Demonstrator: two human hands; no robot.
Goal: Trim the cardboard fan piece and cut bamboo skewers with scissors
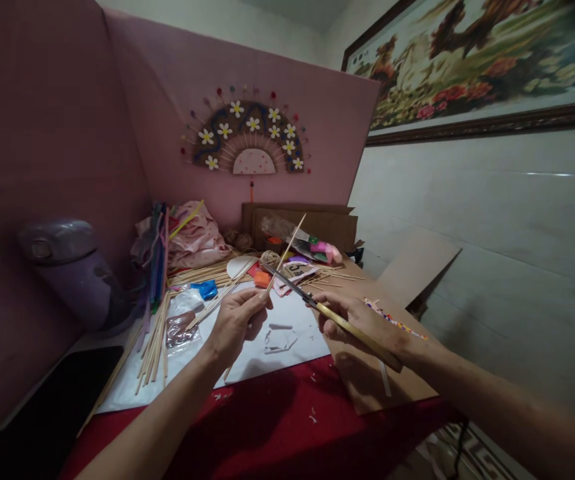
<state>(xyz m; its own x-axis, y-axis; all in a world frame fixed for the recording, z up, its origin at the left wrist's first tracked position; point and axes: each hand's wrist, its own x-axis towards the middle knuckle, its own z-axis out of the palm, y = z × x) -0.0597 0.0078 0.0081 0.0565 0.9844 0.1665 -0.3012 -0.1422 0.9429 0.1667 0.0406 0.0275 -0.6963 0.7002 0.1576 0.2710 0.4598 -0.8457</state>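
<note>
My left hand (241, 317) pinches a thin wooden stick (292, 242) that slants up and to the right. My right hand (352, 320) is closed round a pair of scissors (357, 335), seen edge-on, with a yellowish handle and dark metal blades. Its blades cross the stick just above my left fingertips; whether they touch it I cannot tell. Below both hands lies white paper (297, 363) with small grey strips (280, 339) set in an outline. Bundles of similar sticks (154, 350) rest to the left.
A purple bottle (74, 273) stands at left, near a black flat panel (62, 393). Behind are pipe cleaners (158, 253), blue clay (204, 289), orange clay (262, 279), twine (270, 260) and cardboard (307, 230). A brown board (367, 387) lies at right. A flowered fan (252, 133) hangs on the pink panel.
</note>
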